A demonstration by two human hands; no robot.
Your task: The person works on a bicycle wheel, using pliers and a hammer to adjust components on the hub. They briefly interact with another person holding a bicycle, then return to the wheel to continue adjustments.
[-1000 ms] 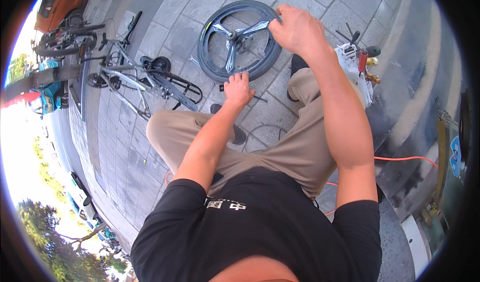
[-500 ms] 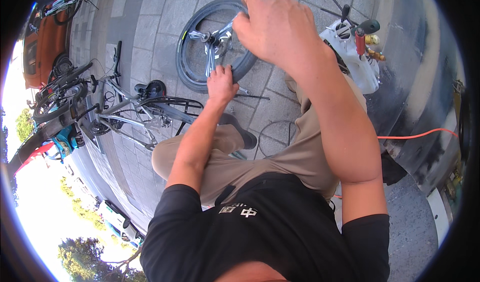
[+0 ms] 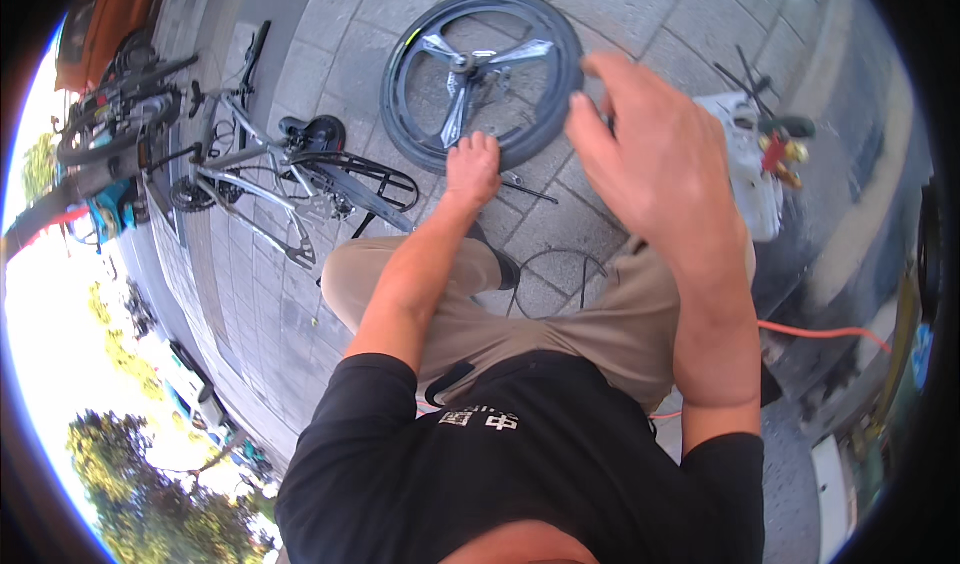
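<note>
A bicycle wheel (image 3: 540, 129) with a black tyre and three broad silver spokes is on the paving in front of me. My left hand (image 3: 473, 167) is closed over its near rim, with the fingers curled to the inner side. My right hand (image 3: 655, 149) is raised beside the wheel's right edge and looks large, nearer to my head. Its thumb and forefinger are apart, with nothing visible between them; the other fingers are mostly hidden. A thin dark rod (image 3: 530, 192) lies on the ground just beyond my left hand.
To the left lies a grey bicycle frame (image 3: 265, 189) with a black rear rack (image 3: 370, 179) and saddle. A white container (image 3: 750, 179) with tools stands at the right. A thin black cable loop (image 3: 560, 254) lies between my legs, and an orange hose (image 3: 820, 331) runs off to the right.
My right hand has moved right, off the wheel's upper right edge, uncovering more of the tyre. My left hand stays on the near rim. The whole view has shifted somewhat.
</note>
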